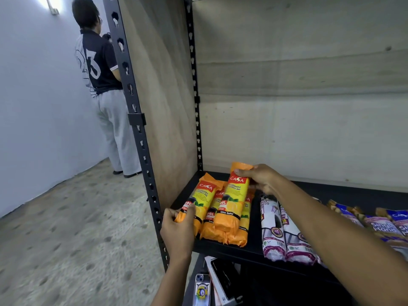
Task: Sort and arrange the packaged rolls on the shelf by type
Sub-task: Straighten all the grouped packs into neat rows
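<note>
I took the front upright [141, 138] of the rack as the reference. The orange rolls [213, 228] lay grouped on the black shelf board [254, 250] immediately right of that upright, each with its long axis running front to back and its label facing up. The left hand [176, 230], the nearer of the two to the upright, had thumb and fingers curled round the front end of the outermost orange roll [199, 202], the one closest to the upright. The right hand [260, 180], farther right of the upright and deeper into the shelf, pinched the rear end of the top roll [235, 197], which rested on the lower orange rolls and appeared raised at the rear. Both hands were therefore clamped on orange rolls, at opposite ends of the group. Farther right from the upright lay two white-and-purple rolls [287, 235], roughly parallel to the orange ones and separated from them by a strip of bare board. Beyond those lay blue-and-purple packs [386, 224], set at an angle. I judged the step in hand to be squaring the orange group. The coming move turned on axis alignment: the top roll needed to settle parallel with its neighbours, and the right hand at its rear end was placed to steer it while the left hand steadied the row on the upright's side.
</note>
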`<control>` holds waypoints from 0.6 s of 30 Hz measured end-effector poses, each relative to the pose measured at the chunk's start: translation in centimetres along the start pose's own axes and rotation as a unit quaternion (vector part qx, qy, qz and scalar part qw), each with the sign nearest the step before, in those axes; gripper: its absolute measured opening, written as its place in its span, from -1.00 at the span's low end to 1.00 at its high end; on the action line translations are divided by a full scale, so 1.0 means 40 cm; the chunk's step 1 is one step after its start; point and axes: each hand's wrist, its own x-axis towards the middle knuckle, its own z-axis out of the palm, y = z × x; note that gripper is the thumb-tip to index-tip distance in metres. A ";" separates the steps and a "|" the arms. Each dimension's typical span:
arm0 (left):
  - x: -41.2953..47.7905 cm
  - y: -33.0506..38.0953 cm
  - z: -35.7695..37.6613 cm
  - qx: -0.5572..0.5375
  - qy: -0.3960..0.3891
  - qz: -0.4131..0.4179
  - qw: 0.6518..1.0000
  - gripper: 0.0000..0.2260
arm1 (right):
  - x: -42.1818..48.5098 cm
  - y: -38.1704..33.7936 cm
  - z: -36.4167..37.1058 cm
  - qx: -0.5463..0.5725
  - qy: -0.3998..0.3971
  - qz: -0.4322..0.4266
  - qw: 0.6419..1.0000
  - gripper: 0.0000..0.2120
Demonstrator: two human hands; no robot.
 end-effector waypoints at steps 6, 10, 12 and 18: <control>-0.002 -0.008 0.030 0.049 -0.003 0.027 0.998 -0.56 | 0.001 0.025 0.061 -0.178 0.024 -0.033 0.983 -0.63; -0.005 -0.010 0.048 0.112 0.011 0.051 0.992 -0.65 | 0.000 0.048 0.085 -0.321 0.085 -0.130 0.934 -0.42; -0.014 -0.001 0.044 0.136 0.010 0.080 0.987 -0.77 | -0.007 0.055 0.095 -0.358 0.099 -0.151 0.916 -0.32; 0.008 -0.004 0.014 0.249 -0.075 0.176 0.949 -0.72 | -0.060 0.067 0.087 -0.359 0.115 -0.122 0.918 -0.27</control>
